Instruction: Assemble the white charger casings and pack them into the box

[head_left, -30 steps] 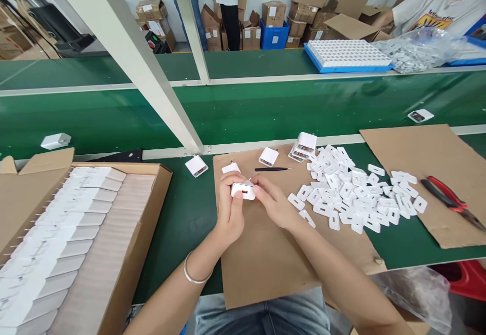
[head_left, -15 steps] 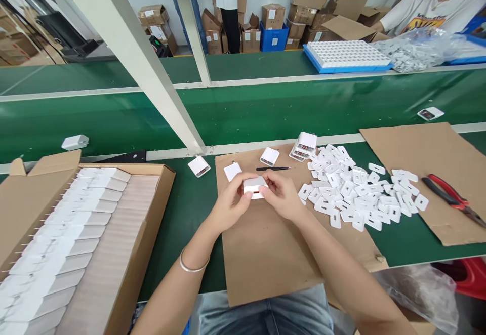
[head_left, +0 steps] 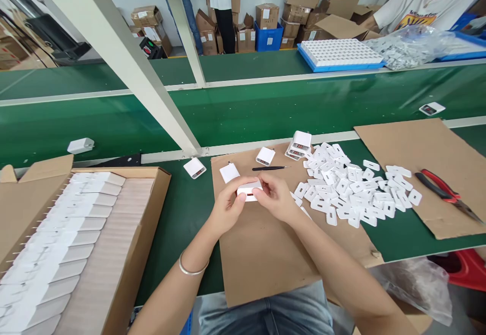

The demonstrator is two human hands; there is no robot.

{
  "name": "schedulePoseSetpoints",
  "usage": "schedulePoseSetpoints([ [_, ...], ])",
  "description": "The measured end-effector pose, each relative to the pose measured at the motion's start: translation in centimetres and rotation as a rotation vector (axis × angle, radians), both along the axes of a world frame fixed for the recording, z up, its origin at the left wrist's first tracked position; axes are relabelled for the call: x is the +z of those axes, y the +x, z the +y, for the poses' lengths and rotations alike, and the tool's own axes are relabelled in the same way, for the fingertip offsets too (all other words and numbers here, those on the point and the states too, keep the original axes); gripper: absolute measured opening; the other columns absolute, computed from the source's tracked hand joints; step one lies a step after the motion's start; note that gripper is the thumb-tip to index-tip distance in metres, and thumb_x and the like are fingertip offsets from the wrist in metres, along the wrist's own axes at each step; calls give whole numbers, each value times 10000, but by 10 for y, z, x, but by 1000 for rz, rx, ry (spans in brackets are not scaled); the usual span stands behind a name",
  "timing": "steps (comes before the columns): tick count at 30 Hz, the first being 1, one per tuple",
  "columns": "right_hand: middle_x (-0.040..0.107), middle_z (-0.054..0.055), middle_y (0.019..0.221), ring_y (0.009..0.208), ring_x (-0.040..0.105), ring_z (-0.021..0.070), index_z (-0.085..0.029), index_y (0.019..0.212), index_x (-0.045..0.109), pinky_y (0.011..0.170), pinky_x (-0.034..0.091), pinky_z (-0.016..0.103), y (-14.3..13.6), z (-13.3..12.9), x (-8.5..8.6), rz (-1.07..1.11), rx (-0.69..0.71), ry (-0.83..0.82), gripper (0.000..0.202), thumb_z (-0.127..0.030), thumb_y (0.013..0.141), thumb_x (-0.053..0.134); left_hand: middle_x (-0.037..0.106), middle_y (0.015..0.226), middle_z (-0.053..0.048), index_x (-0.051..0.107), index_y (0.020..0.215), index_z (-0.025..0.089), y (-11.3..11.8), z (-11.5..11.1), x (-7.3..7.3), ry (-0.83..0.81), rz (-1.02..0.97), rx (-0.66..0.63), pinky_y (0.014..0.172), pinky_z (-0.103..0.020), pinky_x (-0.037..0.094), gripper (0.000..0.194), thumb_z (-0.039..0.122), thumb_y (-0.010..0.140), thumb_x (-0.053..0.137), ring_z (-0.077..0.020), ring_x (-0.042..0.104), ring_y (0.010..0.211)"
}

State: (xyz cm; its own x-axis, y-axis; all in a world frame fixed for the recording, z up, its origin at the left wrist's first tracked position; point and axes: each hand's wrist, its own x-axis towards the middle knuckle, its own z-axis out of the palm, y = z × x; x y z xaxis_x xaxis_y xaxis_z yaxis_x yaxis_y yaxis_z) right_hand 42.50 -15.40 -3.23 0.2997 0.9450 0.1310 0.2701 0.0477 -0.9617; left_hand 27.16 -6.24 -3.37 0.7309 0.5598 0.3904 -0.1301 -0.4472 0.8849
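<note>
Between both hands is a small white housing point(head_left: 249, 189) with a dark slot facing me, held above the brown cardboard sheet point(head_left: 266, 254). My left hand point(head_left: 229, 204) grips its left side, and my right hand point(head_left: 276, 197) closes on its right side. Just beyond my fingers lie a white housing point(head_left: 229, 172), another white housing point(head_left: 265, 156) and black tweezers point(head_left: 270, 168). Stacked housings point(head_left: 301, 141) stand farther back. To the right spreads a heap of white slotted plates point(head_left: 349, 185).
An open carton point(head_left: 161, 193) of white housings fills the left. Red-handled pliers point(head_left: 450, 194) lie on a second cardboard sheet point(head_left: 410, 148) at right. A slanted metal post point(head_left: 152, 87) rises left of centre. A person point(head_left: 429, 6) is across the green conveyor point(head_left: 266, 107).
The camera view has shifted slightly. Both hands still hold the white housing, which is tilted a little differently, its slotted face showing between the thumbs.
</note>
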Motion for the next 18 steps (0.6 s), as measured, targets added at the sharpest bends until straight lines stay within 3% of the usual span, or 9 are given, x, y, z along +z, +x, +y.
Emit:
schedulePoseSetpoints([
  [5,368,-47,654,614,334,119,-211,691,403,572,244,281,1,-1,1,-28,14,23,377,-444,846,657,703,1125,-119,625,1269,208,-5,3,2,9,103,-53,821,-374,527,494,562,1017,391,-243,672,920],
  [11,373,-42,657,616,342,124,-213,709,390,579,253,286,1,0,-4,-59,36,-19,408,-520,921,557,676,1156,-120,623,1245,222,0,0,-1,11,6,-6,861,-365,534,376,463,1033,428,-237,653,1013],
  [18,408,-40,700,634,359,125,-218,755,430,575,274,279,4,-1,5,-31,121,-52,331,-431,838,669,699,1068,-110,638,1202,222,0,-2,4,20,-5,18,762,-333,547,352,467,1018,465,-214,670,887],
])
